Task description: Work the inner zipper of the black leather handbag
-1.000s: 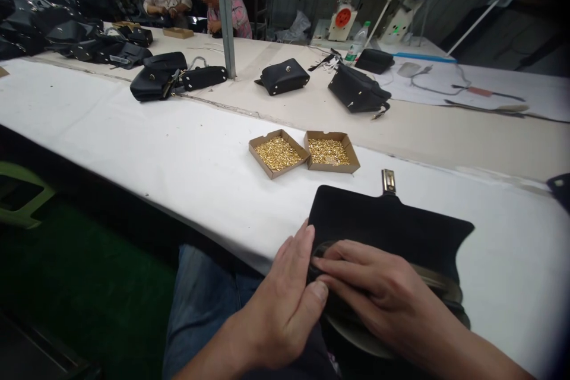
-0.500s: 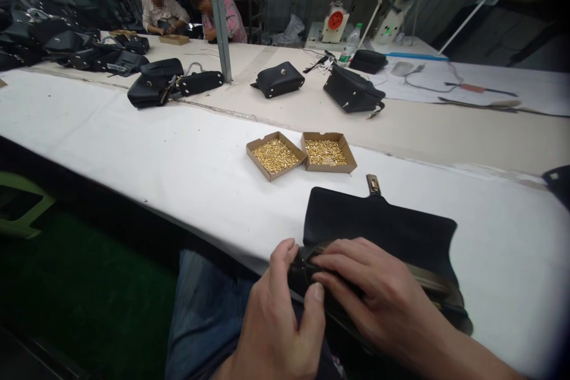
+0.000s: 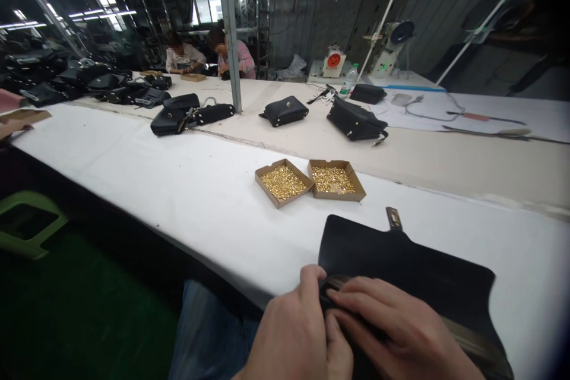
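A black handbag [image 3: 401, 264] lies open at the near edge of the white table [image 3: 178, 172], its flap spread away from me with a metal clasp [image 3: 393, 218] at the far end. My left hand [image 3: 296, 332] curls around the bag's left corner, thumb and fingers closed on its edge. My right hand [image 3: 392, 332] rests on the bag's opening, fingertips pressed beside the left thumb. Two shallow cardboard trays of small gold studs, the left tray [image 3: 284, 182] and the right tray [image 3: 335, 180], sit just beyond the bag.
Several finished black bags [image 3: 285, 110] lie across the far beige table, with another bag [image 3: 356, 120] nearby. A metal post [image 3: 230, 35] rises from it. Two people [image 3: 209, 56] work at the far end. A green stool [image 3: 29, 222] stands at the lower left.
The view tilted up, so bag and hands sit lower in frame. My left hand has gone from flat on the bag to curled around its corner; the right hand stays on the opening.
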Action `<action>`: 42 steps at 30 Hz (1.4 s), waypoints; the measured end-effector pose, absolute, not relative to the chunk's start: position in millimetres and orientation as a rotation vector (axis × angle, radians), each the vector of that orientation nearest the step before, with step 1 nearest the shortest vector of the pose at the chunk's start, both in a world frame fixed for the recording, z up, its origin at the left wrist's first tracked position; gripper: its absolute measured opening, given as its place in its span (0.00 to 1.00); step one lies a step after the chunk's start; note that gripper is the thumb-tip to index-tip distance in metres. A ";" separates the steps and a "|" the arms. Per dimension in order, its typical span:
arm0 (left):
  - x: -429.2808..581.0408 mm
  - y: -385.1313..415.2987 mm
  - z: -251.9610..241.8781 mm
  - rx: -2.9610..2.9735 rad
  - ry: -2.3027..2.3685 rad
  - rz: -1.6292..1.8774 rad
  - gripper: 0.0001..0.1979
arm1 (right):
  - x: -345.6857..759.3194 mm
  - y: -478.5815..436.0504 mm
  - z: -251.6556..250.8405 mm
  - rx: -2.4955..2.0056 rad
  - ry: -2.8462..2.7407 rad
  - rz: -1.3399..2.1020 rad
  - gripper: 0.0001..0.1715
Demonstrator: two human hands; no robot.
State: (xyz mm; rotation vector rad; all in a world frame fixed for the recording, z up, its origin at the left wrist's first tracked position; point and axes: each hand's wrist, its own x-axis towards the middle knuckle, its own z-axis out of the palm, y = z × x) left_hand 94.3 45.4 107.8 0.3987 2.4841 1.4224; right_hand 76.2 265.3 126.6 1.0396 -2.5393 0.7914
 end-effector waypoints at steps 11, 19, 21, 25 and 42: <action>89.0 36.0 111.9 0.348 2.393 1.565 0.24 | 74.3 263.1 123.9 0.976 -2.680 0.857 0.08; 109.6 26.6 110.0 0.258 2.229 1.903 0.23 | 81.3 258.1 124.2 0.905 -2.713 0.981 0.07; 111.8 25.3 107.6 0.259 2.271 1.889 0.22 | 82.8 255.8 125.3 0.928 -2.698 0.964 0.08; 110.9 23.4 107.2 0.327 2.465 1.719 0.20 | 87.9 254.8 126.1 0.980 -2.704 0.852 0.08; 95.0 30.1 81.7 0.593 2.916 1.474 0.19 | 52.2 240.4 129.7 1.226 -2.586 0.545 0.15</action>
